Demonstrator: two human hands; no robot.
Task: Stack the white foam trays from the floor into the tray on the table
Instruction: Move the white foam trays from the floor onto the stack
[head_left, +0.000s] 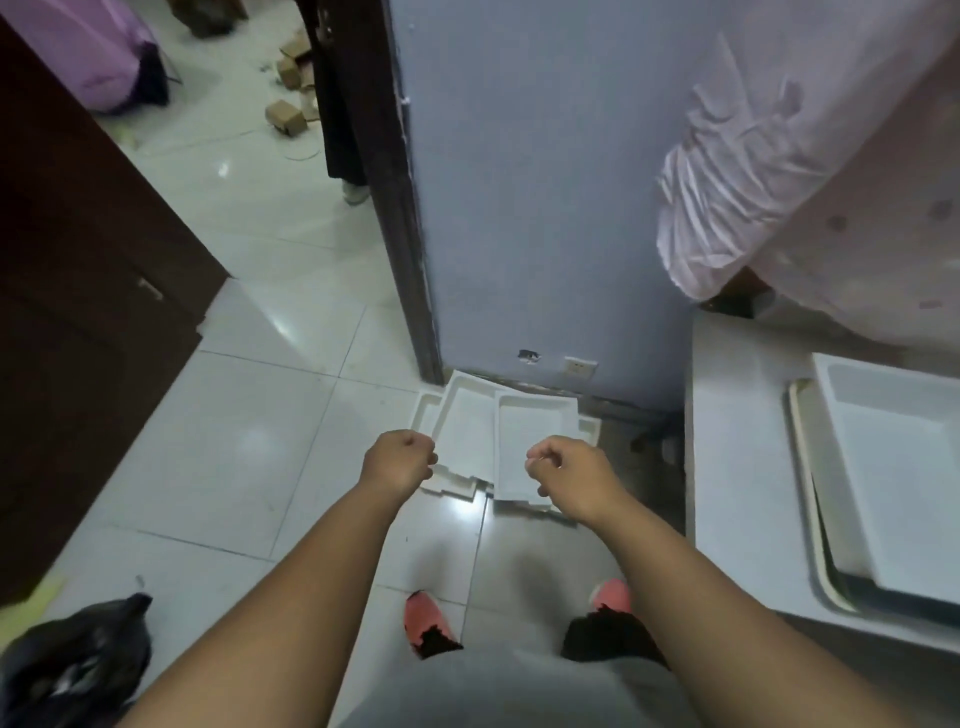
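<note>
Several white foam trays (467, 426) lie in a loose overlapping pile on the tiled floor against the base of the blue wall. The topmost one (535, 441) sits at the right of the pile. On the white table at the right lies a cream tray (810, 525) with white foam trays (904, 467) stacked inside it. My left hand (400, 460) hovers above the pile's left part, fingers curled into a fist, holding nothing. My right hand (563, 475) hangs over the right part of the pile, fingers also curled in, nothing in it.
A dark wooden cabinet (88, 291) stands at the left. A black plastic bag (67, 670) lies at the bottom left. A person in a pale garment (810, 171) stands at the upper right by the table (737, 467). Cardboard boxes (285, 114) litter the far floor beyond the doorway.
</note>
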